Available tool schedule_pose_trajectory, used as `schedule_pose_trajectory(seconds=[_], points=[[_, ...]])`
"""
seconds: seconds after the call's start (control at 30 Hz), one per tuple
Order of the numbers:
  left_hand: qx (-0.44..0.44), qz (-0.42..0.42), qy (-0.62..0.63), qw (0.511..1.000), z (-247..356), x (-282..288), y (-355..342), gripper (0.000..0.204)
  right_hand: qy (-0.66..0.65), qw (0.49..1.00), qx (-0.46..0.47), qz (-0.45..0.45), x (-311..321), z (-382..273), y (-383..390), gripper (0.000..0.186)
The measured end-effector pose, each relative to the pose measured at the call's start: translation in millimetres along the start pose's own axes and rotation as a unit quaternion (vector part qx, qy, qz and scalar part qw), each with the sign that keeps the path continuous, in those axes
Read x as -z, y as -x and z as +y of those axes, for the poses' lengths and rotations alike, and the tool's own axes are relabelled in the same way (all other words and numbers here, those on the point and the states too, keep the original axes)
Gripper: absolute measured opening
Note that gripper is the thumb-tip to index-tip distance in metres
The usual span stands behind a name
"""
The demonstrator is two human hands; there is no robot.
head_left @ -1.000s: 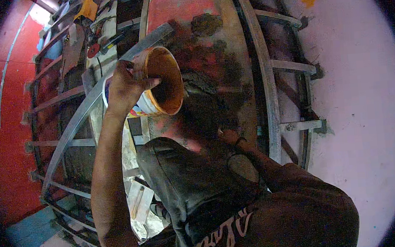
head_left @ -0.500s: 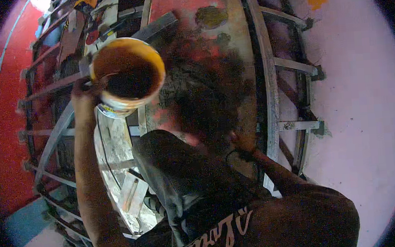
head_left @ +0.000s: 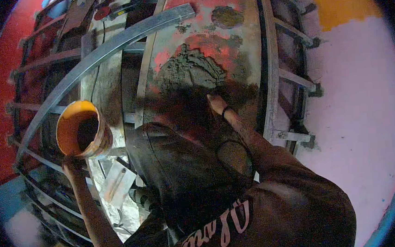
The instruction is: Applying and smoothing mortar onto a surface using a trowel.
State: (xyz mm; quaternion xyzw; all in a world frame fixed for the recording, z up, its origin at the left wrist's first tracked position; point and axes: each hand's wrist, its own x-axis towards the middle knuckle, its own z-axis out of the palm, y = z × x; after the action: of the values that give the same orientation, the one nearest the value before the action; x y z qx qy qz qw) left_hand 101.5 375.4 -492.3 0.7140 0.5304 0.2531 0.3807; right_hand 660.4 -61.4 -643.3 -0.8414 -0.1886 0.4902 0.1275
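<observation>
My left hand (head_left: 70, 163) grips a white plastic bucket (head_left: 105, 133) with an orange-stained interior, held tilted at the left, its mouth showing a dark inside. My right hand (head_left: 217, 104), a dark band at its wrist, has its fingers curled at the lower edge of a lumpy grey mortar heap (head_left: 188, 68); whatever it may hold is lost in shadow. The heap lies on a board (head_left: 242, 41) stained red and grey. My bent knee (head_left: 148, 141) is just below it, between my arms.
Metal bars (head_left: 296, 78) form framework on both sides, with gaps between. A long metal strip (head_left: 108, 47) crosses the left side and board top. A red tool (head_left: 102, 14) lies upper left. Painted walls (head_left: 354, 111) flank the frame; a light sheet (head_left: 118, 183) lies below.
My left hand has carried the bucket down and leftward away from the board, uncovering the metal strip. My right hand has moved up to the mortar, which now shows more clearly.
</observation>
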Motion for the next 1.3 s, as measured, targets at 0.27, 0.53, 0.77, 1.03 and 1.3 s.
schedule_pose_trajectory(seconds=[0.27,0.53,0.77,1.03,1.3], points=[[0.161,-0.008,0.227,0.96,-83,6,97,0.032,0.148,0.882,0.19,0.404,39,-14,84,0.044],[0.115,-0.116,0.015,0.986,-114,3,139,0.024,-0.023,0.934,0.144,0.326,68,-45,91,0.046],[0.456,-0.116,0.189,0.862,-90,65,110,0.06,0.214,0.958,0.132,0.136,-22,80,4,0.066],[0.248,-0.128,0.18,0.943,19,205,123,0.052,0.246,0.958,0.123,-0.081,-2,208,169,0.049],[0.072,-0.39,-0.17,0.902,267,77,258,0.071,0.115,0.988,0.035,0.1,-26,44,14,0.047]])
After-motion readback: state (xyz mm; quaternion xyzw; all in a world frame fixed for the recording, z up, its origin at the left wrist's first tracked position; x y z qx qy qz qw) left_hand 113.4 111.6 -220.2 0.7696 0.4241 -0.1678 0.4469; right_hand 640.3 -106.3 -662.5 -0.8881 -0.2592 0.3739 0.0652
